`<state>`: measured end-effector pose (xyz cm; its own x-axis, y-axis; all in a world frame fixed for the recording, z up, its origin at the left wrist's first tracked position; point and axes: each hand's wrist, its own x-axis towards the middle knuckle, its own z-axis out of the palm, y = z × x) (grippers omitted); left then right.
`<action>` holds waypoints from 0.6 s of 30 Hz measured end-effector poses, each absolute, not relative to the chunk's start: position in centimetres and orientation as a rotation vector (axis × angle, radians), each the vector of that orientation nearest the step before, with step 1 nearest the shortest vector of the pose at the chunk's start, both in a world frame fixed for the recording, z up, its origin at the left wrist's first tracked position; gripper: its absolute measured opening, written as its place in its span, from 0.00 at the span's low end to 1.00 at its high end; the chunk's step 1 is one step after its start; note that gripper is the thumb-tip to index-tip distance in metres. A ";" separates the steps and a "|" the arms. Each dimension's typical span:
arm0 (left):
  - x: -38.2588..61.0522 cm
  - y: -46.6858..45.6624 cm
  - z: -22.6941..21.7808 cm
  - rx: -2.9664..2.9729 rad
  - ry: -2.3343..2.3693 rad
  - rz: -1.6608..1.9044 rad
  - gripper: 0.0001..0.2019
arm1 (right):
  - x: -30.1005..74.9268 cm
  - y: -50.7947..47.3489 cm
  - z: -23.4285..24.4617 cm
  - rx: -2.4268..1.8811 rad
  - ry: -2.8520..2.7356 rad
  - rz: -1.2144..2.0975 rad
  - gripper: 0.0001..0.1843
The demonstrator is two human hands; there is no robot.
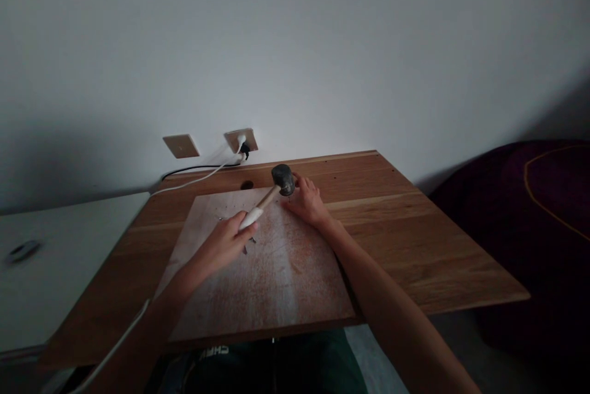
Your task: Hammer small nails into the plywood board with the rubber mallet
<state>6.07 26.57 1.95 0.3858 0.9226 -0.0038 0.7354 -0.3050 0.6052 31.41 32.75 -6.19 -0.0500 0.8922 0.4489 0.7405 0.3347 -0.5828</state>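
Note:
My left hand (227, 245) is closed round the pale handle of a mallet (271, 192), whose black rubber head hangs just above the far edge of a worn wooden board (276, 277). My right hand (306, 200) rests on the board right beside the mallet head, with its fingers pinched together under the head; what they hold is too small to make out. A few small dark nails (245, 250) lie on the board near my left hand.
The board lies on a wooden table (415, 246) against a white wall. Two wall plates (240, 139) with plugged cables are behind the table. A white surface (55, 265) adjoins on the left, a dark seat (530, 222) on the right.

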 end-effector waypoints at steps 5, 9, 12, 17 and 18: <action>6.4 27.2 2.8 2.193 1.422 0.307 0.14 | 31.0 32.7 -5.8 -1.520 -1.827 0.206 0.47; 6.5 27.3 2.6 2.220 1.415 0.360 0.14 | 30.9 32.5 -5.6 -1.553 -1.828 0.211 0.48; 6.4 27.3 2.3 2.208 1.435 0.405 0.14 | 30.9 32.5 -5.7 -1.520 -1.832 0.218 0.48; 5.6 26.5 2.0 2.194 1.440 0.405 0.15 | 31.1 32.5 -5.7 -1.478 -1.844 0.258 0.45; 5.3 26.2 2.0 2.185 1.446 0.431 0.16 | 31.1 32.5 -5.7 -1.472 -1.857 0.276 0.45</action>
